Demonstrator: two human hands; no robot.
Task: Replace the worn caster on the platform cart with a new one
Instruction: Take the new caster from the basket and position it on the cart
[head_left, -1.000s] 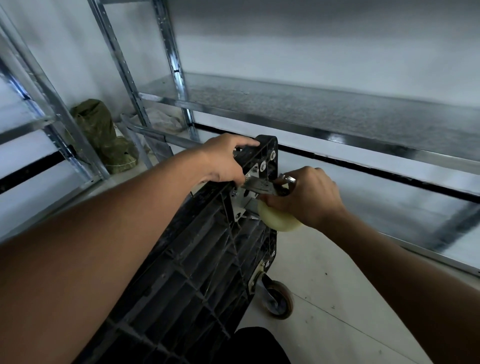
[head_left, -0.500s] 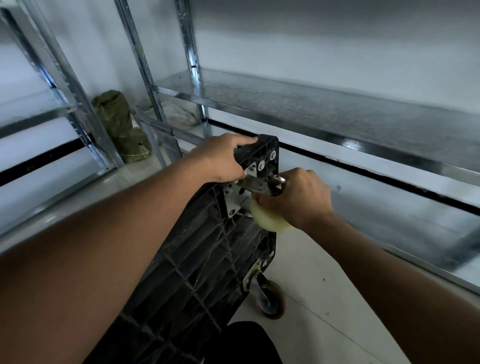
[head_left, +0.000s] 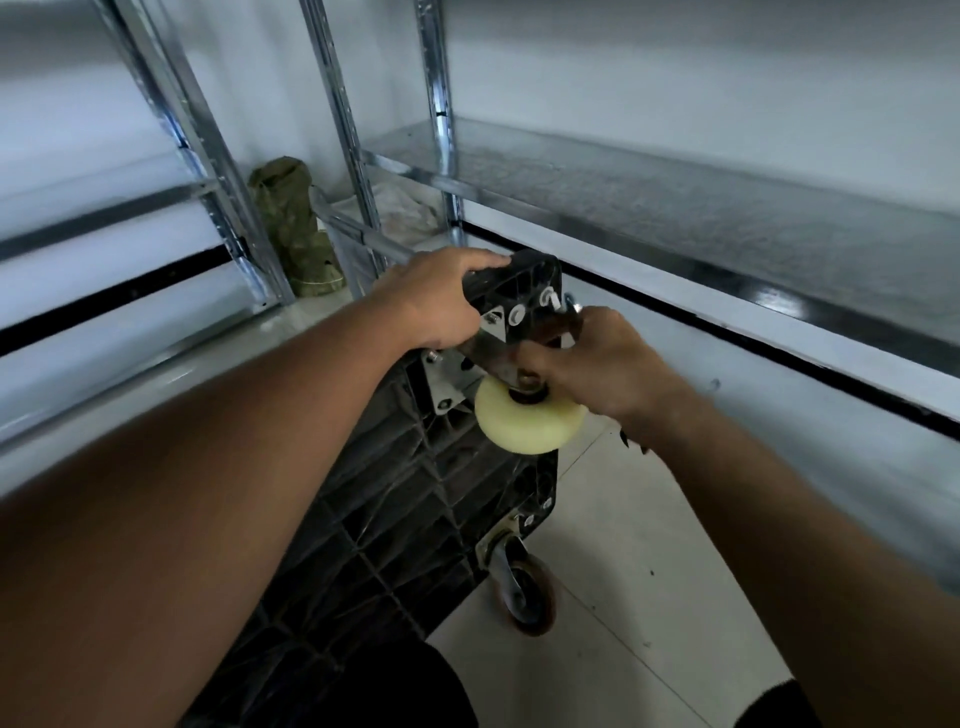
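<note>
No legible text, label, brand, number or sign found on the cart (head_left: 389, 519), the caster (head_left: 530, 423), the shelving (head_left: 675, 208) or the green bag (head_left: 296, 228).

Head view looks down, close over cart (head_left: 395, 519)

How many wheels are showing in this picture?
2. A pale yellow caster at the upper corner of the tipped cart, its bracket gripped by the right hand; a brown-rimmed caster at the lower corner near the floor. Others may be hidden behind the cart.
</note>
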